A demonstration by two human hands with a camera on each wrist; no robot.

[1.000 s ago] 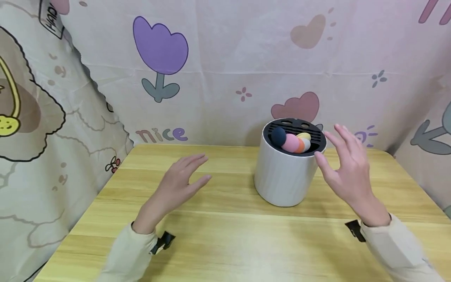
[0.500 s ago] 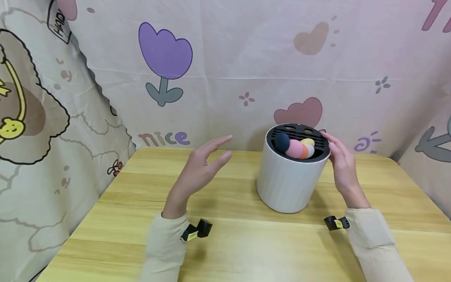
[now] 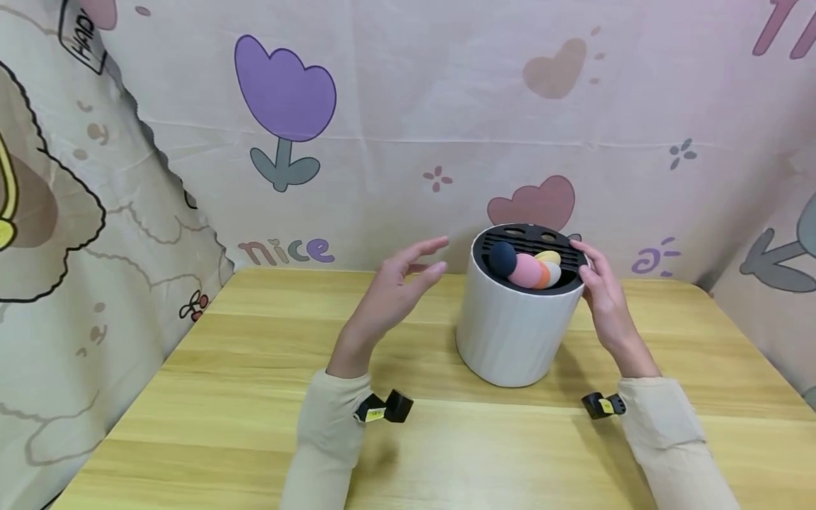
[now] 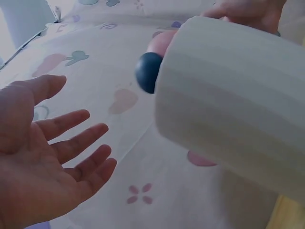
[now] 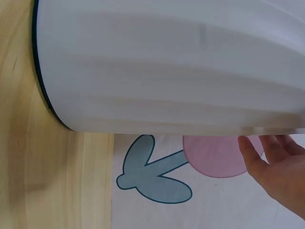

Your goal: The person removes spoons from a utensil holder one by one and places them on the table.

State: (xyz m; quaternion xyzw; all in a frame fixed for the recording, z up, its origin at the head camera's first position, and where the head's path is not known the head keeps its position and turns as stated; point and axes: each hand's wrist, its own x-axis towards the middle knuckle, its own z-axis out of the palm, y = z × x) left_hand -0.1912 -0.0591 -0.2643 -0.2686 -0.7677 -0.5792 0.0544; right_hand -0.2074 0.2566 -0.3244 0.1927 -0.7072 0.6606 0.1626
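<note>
A white cylindrical container [image 3: 518, 340] with a black slotted top stands upright on the wooden table. Several rounded pieces in navy, pink [image 3: 526, 271], orange, white and yellow sit clustered in the top's front opening; what lies below them is hidden. My right hand [image 3: 608, 304] touches the container's right side near the rim with its fingertips. In the right wrist view, the thumb and fingers meet the white wall. To the container's left, my left hand [image 3: 395, 301] is raised with fingers apart, holding nothing. A gap separates it from the white wall, as the left wrist view also shows.
The wooden table [image 3: 255, 397] reaches a patterned cloth [image 3: 395, 92] hanging behind it and at both sides. The container stands right of the middle, near the back edge. A small black camera [image 3: 385, 407] sits on each sleeve.
My right hand has come in from the right and now touches the container's rim. My left hand has moved right and up toward the container, which has stayed in place.
</note>
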